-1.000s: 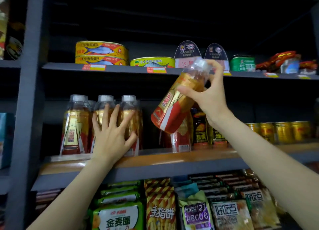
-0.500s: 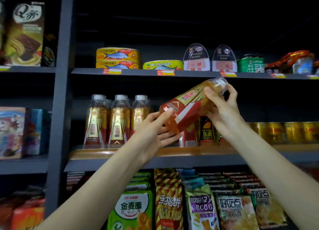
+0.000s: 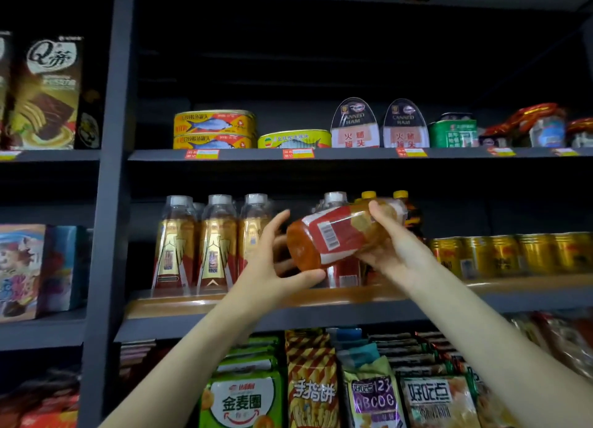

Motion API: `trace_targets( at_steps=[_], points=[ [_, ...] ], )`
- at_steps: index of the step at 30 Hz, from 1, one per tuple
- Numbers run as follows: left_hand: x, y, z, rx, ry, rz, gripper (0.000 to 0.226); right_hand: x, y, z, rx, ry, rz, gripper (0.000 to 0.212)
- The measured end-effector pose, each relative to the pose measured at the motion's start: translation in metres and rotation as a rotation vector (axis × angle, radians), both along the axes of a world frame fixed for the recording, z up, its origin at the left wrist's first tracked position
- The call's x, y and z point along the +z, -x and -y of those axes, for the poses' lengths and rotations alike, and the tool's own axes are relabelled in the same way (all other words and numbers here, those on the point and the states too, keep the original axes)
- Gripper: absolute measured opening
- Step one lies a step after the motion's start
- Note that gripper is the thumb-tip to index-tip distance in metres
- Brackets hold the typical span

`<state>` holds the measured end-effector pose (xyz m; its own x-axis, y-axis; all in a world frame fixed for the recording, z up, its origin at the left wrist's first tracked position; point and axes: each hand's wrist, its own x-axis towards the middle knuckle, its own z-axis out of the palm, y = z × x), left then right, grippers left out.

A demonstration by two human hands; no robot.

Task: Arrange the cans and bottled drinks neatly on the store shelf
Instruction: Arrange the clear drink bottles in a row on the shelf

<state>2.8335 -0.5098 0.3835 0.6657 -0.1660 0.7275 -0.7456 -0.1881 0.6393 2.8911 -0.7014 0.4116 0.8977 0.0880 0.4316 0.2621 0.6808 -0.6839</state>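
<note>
— Where does the head view look from?
— From in front of the shelf (image 3: 321, 294), tilted slightly upward, close enough that both forearms reach in from below.
— Any second view?
— None; just this one.

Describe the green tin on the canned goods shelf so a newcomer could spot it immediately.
Find the upper shelf with price tags along its edge, above the drink bottles. Past the two arch-topped canned ham tins, to their right, sits the green tin: the only green, boxy can in that row.
</note>
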Motion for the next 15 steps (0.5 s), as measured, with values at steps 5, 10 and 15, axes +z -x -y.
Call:
trace_targets(
  at_steps=[5,10,15],
  points=[
    [0.004,-0.005,0.007,-0.393,0.431,-0.462,0.07,0.005,0.005,0.011,-0.149,0.081,0.236,0.092],
    [0.007,-0.001,0.011,0.021,0.151,0.059,0.065,0.002,0.012,0.023,-0.11,0.259,0.224,0.069],
    [0.007,-0.001,0.007,0.313,-0.312,0.488,0.07,-0.003,0.019,0.016,0.052,0.196,-0.014,0.057]
  ],
)
